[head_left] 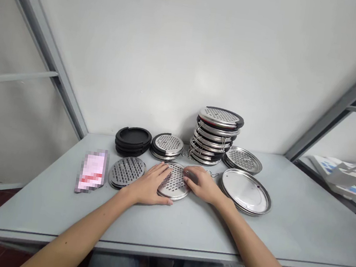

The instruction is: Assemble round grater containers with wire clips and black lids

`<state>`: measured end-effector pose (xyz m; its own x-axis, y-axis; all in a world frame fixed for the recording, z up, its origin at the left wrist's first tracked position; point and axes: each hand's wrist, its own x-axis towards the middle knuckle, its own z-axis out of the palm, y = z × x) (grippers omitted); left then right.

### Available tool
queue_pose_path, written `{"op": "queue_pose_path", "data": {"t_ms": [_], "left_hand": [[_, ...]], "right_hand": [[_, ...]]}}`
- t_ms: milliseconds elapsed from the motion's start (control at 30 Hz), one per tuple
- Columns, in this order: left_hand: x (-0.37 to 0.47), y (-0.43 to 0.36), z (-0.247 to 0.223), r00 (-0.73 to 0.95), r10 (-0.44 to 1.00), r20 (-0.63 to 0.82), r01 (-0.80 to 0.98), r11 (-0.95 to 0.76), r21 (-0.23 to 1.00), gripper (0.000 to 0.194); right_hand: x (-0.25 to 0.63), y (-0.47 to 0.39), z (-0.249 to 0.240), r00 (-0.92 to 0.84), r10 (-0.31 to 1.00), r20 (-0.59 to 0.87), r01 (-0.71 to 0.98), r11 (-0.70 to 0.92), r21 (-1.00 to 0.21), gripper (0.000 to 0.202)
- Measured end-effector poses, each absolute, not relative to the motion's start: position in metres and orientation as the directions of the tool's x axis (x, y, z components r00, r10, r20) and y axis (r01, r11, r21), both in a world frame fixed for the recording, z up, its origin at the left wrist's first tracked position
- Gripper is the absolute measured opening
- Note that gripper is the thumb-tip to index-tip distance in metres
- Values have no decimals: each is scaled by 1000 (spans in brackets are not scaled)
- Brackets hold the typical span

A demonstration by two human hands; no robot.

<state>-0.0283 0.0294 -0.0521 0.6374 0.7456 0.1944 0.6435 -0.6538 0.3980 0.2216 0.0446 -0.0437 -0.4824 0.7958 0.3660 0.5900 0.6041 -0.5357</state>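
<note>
A round metal grater disc [176, 182] with rows of raised holes lies on the table between my two hands. My left hand [151, 185] grips its left side, fingers on its top and the thumb at the near rim. Curled fingers of my right hand [202, 183] hold the right edge; their tips are partly hidden. Left of this disc is a stack of grater discs [127, 172] with larger slots. To the right, a stack of shallow metal lids [246, 191] has a smooth top. A small wire clip [213, 174] lies just beyond my right hand.
Behind stand black ring-shaped holders [133, 138], a short stack of black-rimmed graters [168, 144], a tall stack of them with wire clips [216, 134], and perforated metal trays [243, 159]. A pixelated pink packet [93, 168] lies at the left. The grey table [183, 236] meets a wall.
</note>
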Motion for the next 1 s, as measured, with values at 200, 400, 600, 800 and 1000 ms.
{"op": "queue_pose_path", "data": {"t_ms": [200,400,600,800,1000], "left_hand": [[-28,29,-50,633,748,199,651,-653,387,95],[-25,28,-50,636,744,205,656,-662,362,91],[-24,27,-44,622,733,277,629,-677,382,86],[-21,25,-45,579,727,369,612,-686,393,70],[-20,24,-45,592,715,372,616,-699,362,72]], "right_hand": [[229,42,-46,-553,771,316,558,624,-546,63],[225,38,-37,-682,660,315,442,715,-542,76],[222,38,-35,-651,653,388,414,733,-539,60],[224,39,-40,-628,606,488,420,792,-444,55],[224,36,-38,-629,560,539,411,828,-381,57]]}}
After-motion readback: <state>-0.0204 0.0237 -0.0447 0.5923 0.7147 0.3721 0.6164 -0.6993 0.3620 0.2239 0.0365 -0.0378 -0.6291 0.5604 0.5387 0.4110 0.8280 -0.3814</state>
